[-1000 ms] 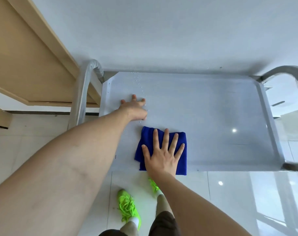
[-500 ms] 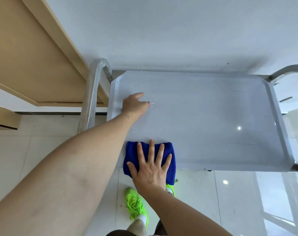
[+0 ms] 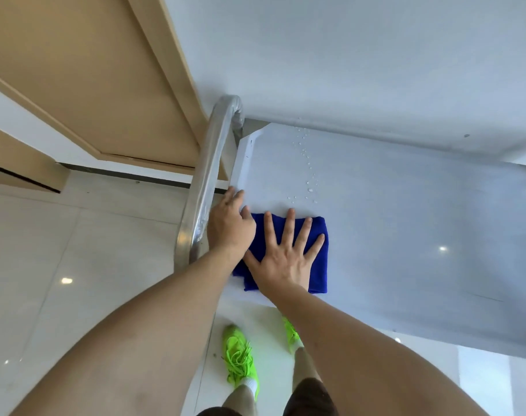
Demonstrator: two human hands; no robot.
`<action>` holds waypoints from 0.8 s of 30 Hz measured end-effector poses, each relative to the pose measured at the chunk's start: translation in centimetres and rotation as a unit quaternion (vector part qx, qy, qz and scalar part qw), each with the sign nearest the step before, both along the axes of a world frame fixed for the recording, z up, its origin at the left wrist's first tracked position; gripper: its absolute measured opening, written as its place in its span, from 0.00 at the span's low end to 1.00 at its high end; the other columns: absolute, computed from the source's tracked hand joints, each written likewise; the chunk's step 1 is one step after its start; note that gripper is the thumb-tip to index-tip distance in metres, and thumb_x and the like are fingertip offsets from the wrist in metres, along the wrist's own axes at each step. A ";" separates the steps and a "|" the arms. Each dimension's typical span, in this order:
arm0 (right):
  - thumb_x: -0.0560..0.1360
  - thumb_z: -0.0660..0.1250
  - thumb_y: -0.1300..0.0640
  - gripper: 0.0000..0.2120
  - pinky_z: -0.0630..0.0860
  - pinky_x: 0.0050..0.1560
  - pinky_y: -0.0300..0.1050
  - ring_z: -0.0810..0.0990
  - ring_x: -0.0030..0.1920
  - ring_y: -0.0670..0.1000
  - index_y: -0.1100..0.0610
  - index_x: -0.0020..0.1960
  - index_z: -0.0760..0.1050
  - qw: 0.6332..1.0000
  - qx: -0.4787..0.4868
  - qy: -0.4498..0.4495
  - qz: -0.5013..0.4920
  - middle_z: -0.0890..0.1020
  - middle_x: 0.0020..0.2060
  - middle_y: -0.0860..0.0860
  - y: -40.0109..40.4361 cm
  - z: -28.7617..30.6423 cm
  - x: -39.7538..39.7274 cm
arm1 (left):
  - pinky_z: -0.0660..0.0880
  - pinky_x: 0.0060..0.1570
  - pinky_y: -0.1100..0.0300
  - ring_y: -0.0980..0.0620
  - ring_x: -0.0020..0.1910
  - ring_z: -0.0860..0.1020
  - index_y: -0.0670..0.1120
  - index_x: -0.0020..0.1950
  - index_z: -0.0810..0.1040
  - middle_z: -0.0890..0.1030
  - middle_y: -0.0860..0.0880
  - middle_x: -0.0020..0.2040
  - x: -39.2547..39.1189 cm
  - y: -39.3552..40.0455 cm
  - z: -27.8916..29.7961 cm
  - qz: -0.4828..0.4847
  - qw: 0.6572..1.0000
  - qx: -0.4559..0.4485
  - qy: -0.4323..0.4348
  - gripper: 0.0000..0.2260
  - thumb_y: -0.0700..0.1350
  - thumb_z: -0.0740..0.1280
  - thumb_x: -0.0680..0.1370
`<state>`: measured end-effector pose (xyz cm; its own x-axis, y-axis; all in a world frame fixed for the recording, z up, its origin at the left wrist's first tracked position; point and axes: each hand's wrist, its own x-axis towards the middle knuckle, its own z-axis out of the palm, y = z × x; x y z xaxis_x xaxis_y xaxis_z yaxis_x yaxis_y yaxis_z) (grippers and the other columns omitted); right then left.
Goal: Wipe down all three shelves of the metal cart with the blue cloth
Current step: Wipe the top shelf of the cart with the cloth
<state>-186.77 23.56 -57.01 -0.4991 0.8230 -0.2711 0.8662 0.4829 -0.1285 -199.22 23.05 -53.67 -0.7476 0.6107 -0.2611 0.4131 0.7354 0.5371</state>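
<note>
The metal cart's top shelf (image 3: 405, 223) lies below me, pale grey, with water droplets (image 3: 308, 175) in a line near its left side. A folded blue cloth (image 3: 317, 265) lies flat on the shelf's near left corner. My right hand (image 3: 285, 253) presses down on the cloth, palm flat and fingers spread. Touching the cloth's left edge, my left hand (image 3: 230, 225) rests on the shelf's left rim beside the cart handle (image 3: 209, 181), holding nothing. The lower shelves are hidden under the top one.
A wooden door and its frame (image 3: 90, 85) stand at the left, close to the handle. A white wall (image 3: 360, 55) runs right behind the cart. Glossy floor tiles (image 3: 75, 250) lie at the left, and my green shoes (image 3: 239, 355) are under the shelf's near edge.
My right hand slid the cloth left along the near edge, then onto the near left corner. My left hand drew back from the droplets to the left rim.
</note>
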 end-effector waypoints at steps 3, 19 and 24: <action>0.71 0.35 0.22 0.42 0.32 0.71 0.74 0.35 0.78 0.66 0.41 0.80 0.41 1.000 -0.007 -0.001 -0.016 0.43 0.82 0.55 2.8 -0.2 -1.6 | 0.59 0.69 0.59 0.52 0.74 0.62 0.50 0.75 0.66 0.65 0.52 0.76 -0.2 0.5 0.2 0.039 0.999 0.026 -0.019 0.20 0.49 0.55 0.83; 0.73 0.41 0.25 0.42 0.31 0.70 0.72 0.40 0.79 0.65 0.46 0.81 0.46 0.991 0.043 0.035 -0.125 0.48 0.81 0.57 18.7 -1.1 -10.2 | 0.64 0.67 0.44 0.40 0.76 0.56 0.54 0.79 0.54 0.49 0.50 0.81 3.6 -0.4 -2.6 -0.051 0.987 -0.088 0.127 0.35 0.69 0.53 0.77; 0.74 0.42 0.28 0.41 0.31 0.69 0.73 0.42 0.78 0.67 0.49 0.81 0.49 0.989 0.057 0.032 -0.133 0.51 0.80 0.59 20.4 -1.2 -11.9 | 0.63 0.68 0.44 0.40 0.77 0.54 0.55 0.80 0.51 0.47 0.51 0.81 3.7 -0.5 -3.2 -0.048 0.985 -0.091 0.140 0.35 0.70 0.51 0.77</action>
